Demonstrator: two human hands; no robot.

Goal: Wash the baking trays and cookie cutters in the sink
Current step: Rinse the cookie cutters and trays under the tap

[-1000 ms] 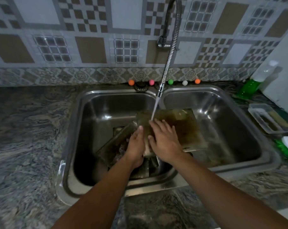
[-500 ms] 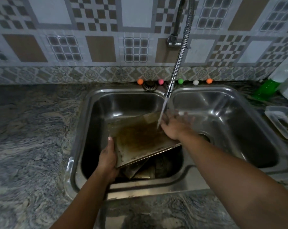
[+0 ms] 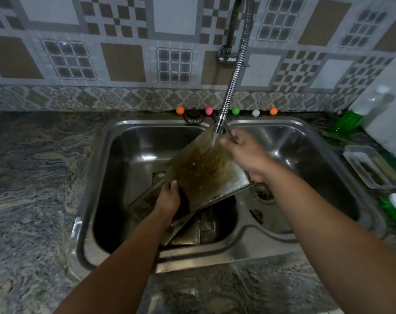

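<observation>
My left hand (image 3: 167, 200) gripping the dirty tray (image 3: 204, 171) low, my right hand (image 3: 244, 152) holding its top, tap (image 3: 219, 126) water running on it

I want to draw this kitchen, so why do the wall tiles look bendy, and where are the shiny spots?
In the head view, the wide lens bows the tile lines near the edges. Bright glare sits on the left basin's wall, the right basin and the faucet hose. The left basin's near side is deep in shadow, and the splashing water on the tray looks blurred.
</observation>
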